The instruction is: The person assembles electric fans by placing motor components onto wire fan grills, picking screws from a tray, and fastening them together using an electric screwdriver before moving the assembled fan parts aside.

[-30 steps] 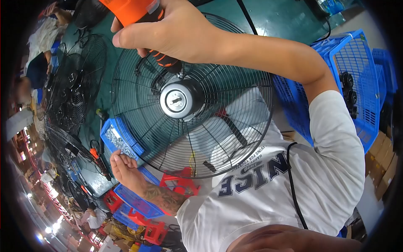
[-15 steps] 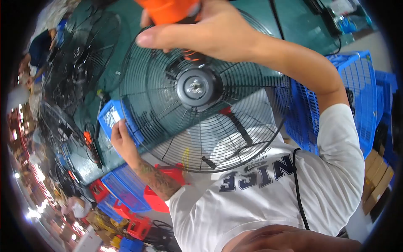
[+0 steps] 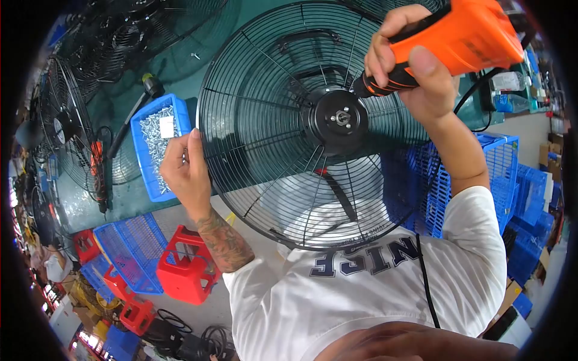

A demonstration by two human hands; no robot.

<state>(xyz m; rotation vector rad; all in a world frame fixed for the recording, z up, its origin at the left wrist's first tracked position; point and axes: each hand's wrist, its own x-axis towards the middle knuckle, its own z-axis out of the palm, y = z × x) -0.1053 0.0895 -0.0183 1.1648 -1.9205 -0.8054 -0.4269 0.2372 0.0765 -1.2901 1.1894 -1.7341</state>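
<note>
Fan [image 3: 325, 126] sits between the two arms, over the table's edge, its near rim overlapping the white shirt. Right hand [image 3: 430, 87] is wrapped round the orange driver [image 3: 460, 45], whose nose shows at the hub's upper right; half a second ago it showed above the hub [image 3: 344, 103]. Whether the bit touches anything, I cannot tell.

Left hand [image 3: 186, 171] was at the bin [image 3: 180, 111] then; now its thumb and finger are drawn together right by the fan's left rim (whether they pinch the wire, a screw or nothing is too fine to see). I read the shift as the reach to the bin being over and the work being back at the fan, with both hands close to it.

Farther out, screws [image 3: 150, 135] fill the bin on the green table [image 3: 180, 78], more fans [image 3: 66, 120] crowd the left, a red stool [image 3: 180, 283] stands below, and a blue crate [image 3: 503, 159] is beyond the right forearm
</note>
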